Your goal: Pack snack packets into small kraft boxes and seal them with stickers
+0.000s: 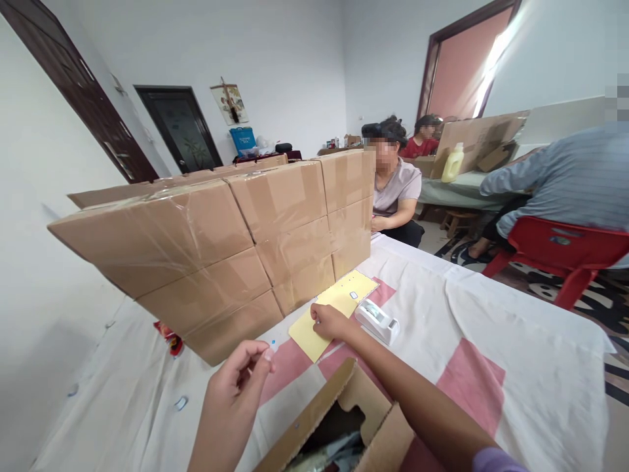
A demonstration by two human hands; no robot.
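My left hand (240, 373) is raised over the cloth, thumb and forefinger pinched on a small clear piece with a blue mark (273, 343). My right hand (328, 321) rests on a yellow sheet (308, 342) with its fingers curled closed; whatever they hold, if anything, is hidden. Farther up, the sheet bears a small white, dark-edged label-like piece (354, 295) and several tiny specks. Beside my right wrist sits a small white device with a grey window (377, 321). Below my hands an open cardboard box (371, 400) holds plastic-wrapped items, partly in shadow.
Taped cardboard boxes (206, 229) form a wall along the far left side of the table. A white cloth with pink patches (535, 341) covers the table. A person (400, 183) sits beyond the boxes; another sits by a red chair (565, 246) at right.
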